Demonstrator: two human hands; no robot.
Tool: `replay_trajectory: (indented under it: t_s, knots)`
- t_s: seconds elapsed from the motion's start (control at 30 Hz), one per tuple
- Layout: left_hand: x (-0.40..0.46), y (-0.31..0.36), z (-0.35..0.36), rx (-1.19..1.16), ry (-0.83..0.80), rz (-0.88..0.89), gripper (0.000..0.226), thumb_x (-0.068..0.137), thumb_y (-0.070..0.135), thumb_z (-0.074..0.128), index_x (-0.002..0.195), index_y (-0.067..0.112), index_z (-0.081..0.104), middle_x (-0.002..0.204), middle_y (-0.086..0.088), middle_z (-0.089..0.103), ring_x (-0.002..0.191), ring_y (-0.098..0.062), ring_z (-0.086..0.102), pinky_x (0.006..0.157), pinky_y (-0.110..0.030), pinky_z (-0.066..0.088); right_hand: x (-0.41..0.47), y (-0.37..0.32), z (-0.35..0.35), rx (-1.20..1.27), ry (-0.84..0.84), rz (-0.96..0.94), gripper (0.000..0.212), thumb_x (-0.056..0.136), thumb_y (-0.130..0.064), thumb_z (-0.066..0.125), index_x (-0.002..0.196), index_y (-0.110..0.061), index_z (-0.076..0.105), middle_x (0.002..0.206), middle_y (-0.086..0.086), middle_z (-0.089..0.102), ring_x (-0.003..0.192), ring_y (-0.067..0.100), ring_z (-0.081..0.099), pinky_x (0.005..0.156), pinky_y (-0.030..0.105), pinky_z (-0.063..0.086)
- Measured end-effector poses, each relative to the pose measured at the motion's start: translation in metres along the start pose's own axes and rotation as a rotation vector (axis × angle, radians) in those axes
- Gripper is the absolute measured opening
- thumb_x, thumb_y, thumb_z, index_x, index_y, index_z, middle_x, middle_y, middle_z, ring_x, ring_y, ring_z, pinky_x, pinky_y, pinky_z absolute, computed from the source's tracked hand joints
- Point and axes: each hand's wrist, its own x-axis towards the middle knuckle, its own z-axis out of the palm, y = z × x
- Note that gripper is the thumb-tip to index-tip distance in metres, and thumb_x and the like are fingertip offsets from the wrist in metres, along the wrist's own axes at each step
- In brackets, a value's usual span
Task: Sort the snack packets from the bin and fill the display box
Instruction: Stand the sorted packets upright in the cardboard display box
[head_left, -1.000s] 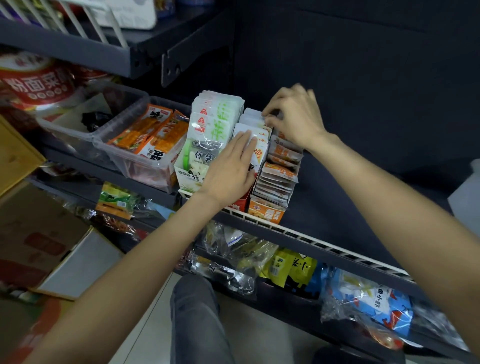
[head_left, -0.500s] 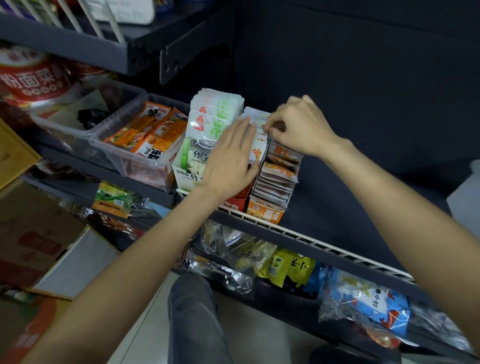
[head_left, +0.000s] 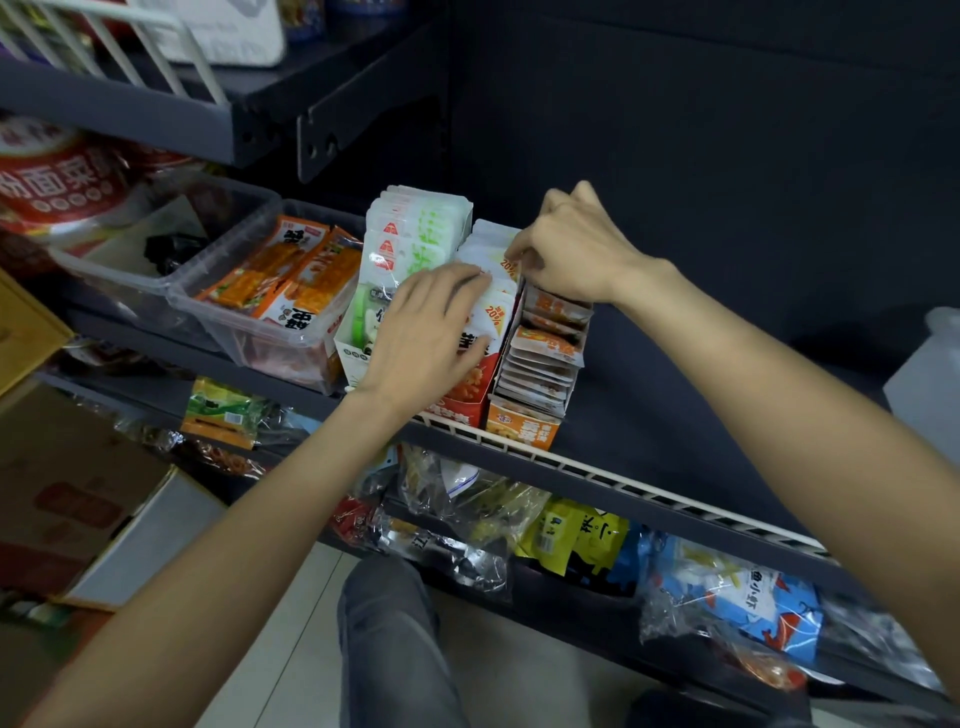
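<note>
On the dark shelf (head_left: 649, 415), the left hand (head_left: 431, 338) lies flat, fingers straight, on white foil snack packets (head_left: 493, 317) standing in the red cardboard display box (head_left: 460, 405); the right hand (head_left: 576, 249) pinches the rear packets' tops.

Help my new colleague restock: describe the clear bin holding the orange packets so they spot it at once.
On the dark middle shelf, look left of the upright display boxes. The clear bin touches the green-and-white box; unlike the other clear tub further left, it holds flat orange packets.
</note>
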Motion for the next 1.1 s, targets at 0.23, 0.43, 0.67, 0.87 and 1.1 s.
replay_trajectory:
  t_s: [0.23, 0.43, 0.67, 0.87, 1.1]
  knots:
    - [0.002, -0.001, -0.002, -0.054, 0.033, -0.008, 0.045, 0.081, 0.023, 0.068, 0.122, 0.007, 0.054, 0.117, -0.014, 0.055, 0.111, -0.029, 0.049, 0.093, -0.036, 0.04, -0.01, -0.008, -0.013, 0.115, -0.228, 0.015, 0.055, 0.082, -0.032, 0.066, 0.133, -0.041, 0.046, 0.092, -0.013, 0.036, 0.109, 0.024, 0.029, 0.079, 0.033, 0.031]
    - [0.007, 0.0, -0.005, -0.116, -0.024, -0.032, 0.048, 0.081, 0.019, 0.067, 0.125, 0.009, 0.052, 0.123, -0.012, 0.052, 0.117, -0.027, 0.046, 0.088, -0.033, 0.046, 0.006, -0.005, -0.001, 0.142, -0.234, -0.087, 0.027, 0.074, -0.047, 0.069, 0.095, -0.054, 0.054, 0.09, -0.016, 0.057, 0.105, 0.023, 0.039, 0.09, 0.045, 0.038]
    - [0.007, -0.002, -0.004, -0.14, -0.08, -0.046, 0.049, 0.084, 0.023, 0.063, 0.128, 0.008, 0.049, 0.127, -0.011, 0.048, 0.12, -0.025, 0.042, 0.081, -0.035, 0.052, 0.006, 0.017, 0.003, 0.25, -0.083, -0.09, 0.015, 0.082, -0.03, 0.07, 0.097, -0.031, 0.07, 0.081, -0.013, 0.069, 0.104, 0.015, 0.048, 0.092, 0.035, 0.024]
    - [0.004, -0.001, 0.006, -0.069, -0.105, 0.006, 0.055, 0.091, 0.025, 0.053, 0.14, 0.004, 0.039, 0.141, -0.014, 0.042, 0.134, -0.027, 0.035, 0.11, -0.036, 0.032, 0.014, 0.017, 0.009, 0.176, 0.12, 0.112, 0.015, 0.09, -0.021, 0.056, 0.098, -0.023, 0.069, 0.083, -0.006, 0.064, 0.108, 0.02, 0.048, 0.098, 0.04, 0.019]
    - [0.026, 0.015, 0.037, 0.096, -0.339, -0.129, 0.066, 0.1, 0.045, 0.011, 0.148, 0.003, -0.007, 0.158, -0.015, -0.009, 0.146, -0.023, -0.011, 0.119, -0.036, -0.007, 0.016, 0.01, 0.008, -0.06, 0.15, -0.009, 0.037, 0.092, -0.017, 0.051, 0.127, -0.025, 0.057, 0.113, 0.001, 0.063, 0.114, 0.023, 0.042, 0.09, 0.038, 0.019]
